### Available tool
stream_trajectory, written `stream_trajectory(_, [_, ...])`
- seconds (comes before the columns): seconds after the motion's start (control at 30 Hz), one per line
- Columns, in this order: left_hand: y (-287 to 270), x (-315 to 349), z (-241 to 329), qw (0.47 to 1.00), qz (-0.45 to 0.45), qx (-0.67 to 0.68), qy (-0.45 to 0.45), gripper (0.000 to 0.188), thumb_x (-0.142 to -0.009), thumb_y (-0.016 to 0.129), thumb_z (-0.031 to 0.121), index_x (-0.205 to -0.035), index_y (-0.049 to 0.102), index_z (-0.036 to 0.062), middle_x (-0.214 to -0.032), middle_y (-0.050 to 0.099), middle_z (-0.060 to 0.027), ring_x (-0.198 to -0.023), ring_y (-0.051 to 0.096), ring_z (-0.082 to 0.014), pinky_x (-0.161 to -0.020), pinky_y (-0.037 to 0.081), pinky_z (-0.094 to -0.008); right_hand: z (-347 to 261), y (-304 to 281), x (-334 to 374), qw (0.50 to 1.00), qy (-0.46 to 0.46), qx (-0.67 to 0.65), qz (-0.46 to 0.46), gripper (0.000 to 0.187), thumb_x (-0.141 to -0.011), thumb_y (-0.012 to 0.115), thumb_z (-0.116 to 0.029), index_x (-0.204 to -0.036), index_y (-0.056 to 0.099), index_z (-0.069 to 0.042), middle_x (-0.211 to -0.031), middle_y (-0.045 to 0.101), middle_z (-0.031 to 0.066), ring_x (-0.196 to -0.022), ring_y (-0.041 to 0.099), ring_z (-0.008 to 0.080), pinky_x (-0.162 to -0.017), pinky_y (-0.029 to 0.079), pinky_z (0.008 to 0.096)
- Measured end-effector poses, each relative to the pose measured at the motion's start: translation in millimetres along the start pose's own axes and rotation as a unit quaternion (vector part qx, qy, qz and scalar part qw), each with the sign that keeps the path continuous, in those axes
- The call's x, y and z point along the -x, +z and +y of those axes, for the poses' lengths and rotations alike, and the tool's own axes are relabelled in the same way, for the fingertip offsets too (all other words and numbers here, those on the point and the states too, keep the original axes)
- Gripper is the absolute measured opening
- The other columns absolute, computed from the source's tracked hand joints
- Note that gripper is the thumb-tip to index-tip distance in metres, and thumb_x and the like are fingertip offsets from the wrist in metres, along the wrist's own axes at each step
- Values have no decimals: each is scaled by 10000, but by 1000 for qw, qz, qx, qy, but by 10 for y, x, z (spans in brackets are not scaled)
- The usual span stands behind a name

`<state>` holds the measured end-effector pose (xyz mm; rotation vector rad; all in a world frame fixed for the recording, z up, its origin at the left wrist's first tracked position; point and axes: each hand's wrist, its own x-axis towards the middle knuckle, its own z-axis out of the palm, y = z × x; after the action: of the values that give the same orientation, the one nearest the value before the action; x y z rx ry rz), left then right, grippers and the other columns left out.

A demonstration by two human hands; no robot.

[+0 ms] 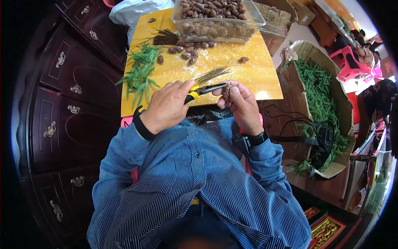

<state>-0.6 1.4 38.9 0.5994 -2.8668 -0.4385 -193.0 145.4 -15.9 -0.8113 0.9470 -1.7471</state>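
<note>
Yellow-handled pliers [202, 90] are sitting clenched in my left hand [168, 106], their dark jaws reaching across to a small pine cone [226, 91] that my right hand [240, 103] is pinching between thumb and fingers, just above the near edge of the yellow tabletop [257, 74]. I am seeing a bundle of thin wires [212, 74] lying just beyond the hands. Loose cones [188, 53] are lying further back, in front of a clear tub [219, 31] full of more cones. Green sprigs [141, 72] are spreading over the tabletop's left side. A cardboard box [304, 52] of green sprigs is standing to my right, and a dark wooden cabinet [70, 95] to my left.
</note>
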Motion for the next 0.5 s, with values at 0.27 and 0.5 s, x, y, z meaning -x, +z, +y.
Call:
stream_trajectory(0.27, [-42, 12, 26, 999, -17, -26, -13, 615, -793, 654, 42, -1377, 463, 48, -1097, 611, -193, -1049, 603, -387, -869, 498, -470, 16, 23, 21, 1000, -4, 28, 4, 358, -1083, 465, -290, -1274, 562, -4, -1104, 703, 68, -843, 625, 83, -772, 508, 228])
stream_trajectory(0.5, [-38, 15, 23, 999, -38, -21, -16, 568, -797, 665, 63, -1337, 490, 53, -1067, 629, -188, -1010, 623, -392, -834, 506, -479, 38, -27, 19, 999, 4, 37, -17, 347, -1079, 474, -255, -1313, 550, -10, -1118, 702, 92, -860, 649, 111, -787, 520, 236])
